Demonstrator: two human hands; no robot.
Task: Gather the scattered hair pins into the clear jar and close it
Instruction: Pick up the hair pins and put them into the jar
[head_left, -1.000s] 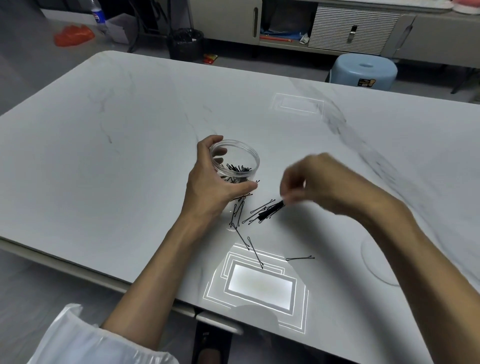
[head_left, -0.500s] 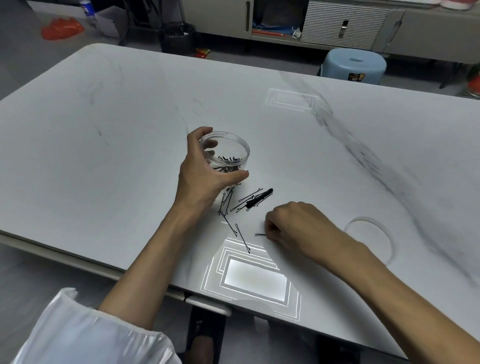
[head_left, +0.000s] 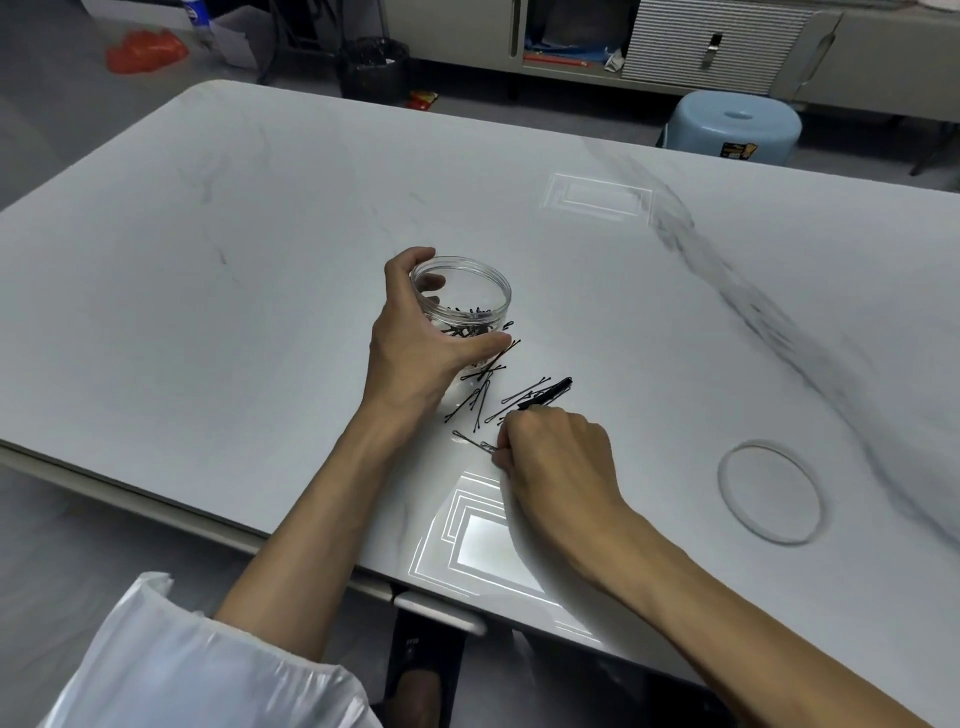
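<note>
Your left arm wears a white sleeve (head_left: 197, 670) of thin, glossy, crinkled fabric, bunched in loose folds at the near left. Past its cuff the forearm is bare down to your left hand (head_left: 415, 353). Your right forearm is bare from the near right edge of view to your right hand (head_left: 550, 457). Low in the near middle, what looks like a black sandal (head_left: 415, 654) with a small pale mark sits on your foot

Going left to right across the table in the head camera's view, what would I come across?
The clear jar → thick bundle of black hair pins → clear round lid lying flat.
</note>
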